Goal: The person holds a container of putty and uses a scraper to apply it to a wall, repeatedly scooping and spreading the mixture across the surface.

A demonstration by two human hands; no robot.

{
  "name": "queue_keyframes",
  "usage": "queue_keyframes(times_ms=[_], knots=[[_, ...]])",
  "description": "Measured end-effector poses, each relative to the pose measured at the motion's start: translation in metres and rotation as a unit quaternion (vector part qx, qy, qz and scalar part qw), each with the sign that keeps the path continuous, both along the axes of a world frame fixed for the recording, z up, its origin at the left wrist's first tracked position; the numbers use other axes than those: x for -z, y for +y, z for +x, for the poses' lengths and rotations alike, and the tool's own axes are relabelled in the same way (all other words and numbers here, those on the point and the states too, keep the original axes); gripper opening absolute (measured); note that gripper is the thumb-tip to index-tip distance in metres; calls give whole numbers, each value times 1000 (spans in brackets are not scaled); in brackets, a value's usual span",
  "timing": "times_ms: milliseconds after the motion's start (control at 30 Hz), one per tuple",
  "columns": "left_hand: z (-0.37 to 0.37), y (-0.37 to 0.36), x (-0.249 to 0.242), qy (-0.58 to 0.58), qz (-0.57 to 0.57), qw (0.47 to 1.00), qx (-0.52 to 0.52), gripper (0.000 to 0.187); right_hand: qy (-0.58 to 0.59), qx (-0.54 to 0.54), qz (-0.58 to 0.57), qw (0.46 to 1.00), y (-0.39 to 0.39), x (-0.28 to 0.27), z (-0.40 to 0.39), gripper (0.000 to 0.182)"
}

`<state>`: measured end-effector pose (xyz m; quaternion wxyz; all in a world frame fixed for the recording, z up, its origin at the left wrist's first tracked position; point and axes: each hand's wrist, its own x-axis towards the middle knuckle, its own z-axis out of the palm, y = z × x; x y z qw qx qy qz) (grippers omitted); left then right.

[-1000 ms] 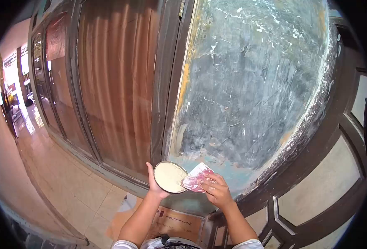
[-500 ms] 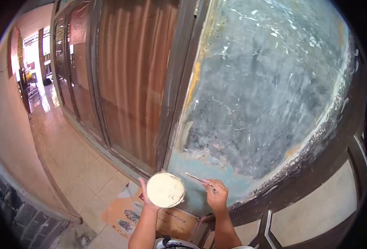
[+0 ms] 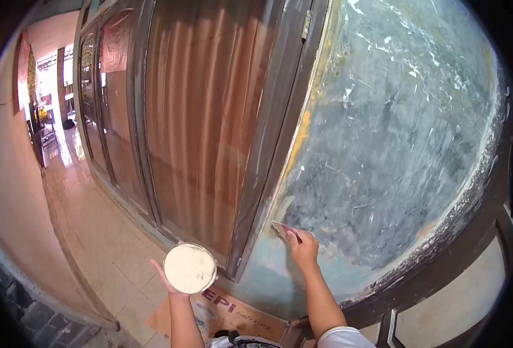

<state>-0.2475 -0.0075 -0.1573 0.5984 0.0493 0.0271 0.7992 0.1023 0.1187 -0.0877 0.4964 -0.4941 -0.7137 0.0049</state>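
scraper (image 3: 282,230) on door (image 3: 384,145) (one tub (image 3: 189,268))

Dark-framed glass doors (image 3: 198,133) with brown curtains, sunlit tiled floor (image 3: 103,238)

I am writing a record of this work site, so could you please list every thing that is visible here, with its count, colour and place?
round tub of putty: one, cream-white, lower centre-left, above the floor
scraper: one, pinkish and smeared, pressed against the lower left of the panel
scraped door panel: one, grey-blue with white and yellow patches, right half of the view
door frame: one, dark brown, centre, running upward
glass doors with curtain: several, brown, left of centre
tiled floor: one, pale beige, lower left
printed cardboard sheet: one, orange-brown with red letters, on the floor at the bottom
left hand: one, holds the tub from beneath
right hand: one, grips the scraper
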Motion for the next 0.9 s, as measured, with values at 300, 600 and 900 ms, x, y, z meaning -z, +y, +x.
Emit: queue_keyframes(times_ms=[300,600,900], knots=[[-52,36,28,67,22,996,46,102,-22,32,62,997,24,-30,-24,17],[-51,42,15,24,-5,999,28,99,-94,52,104,989,33,-44,-26,13],[-59,43,23,57,-2,998,14,101,-168,29,-22,985,15,9,-31,11]])
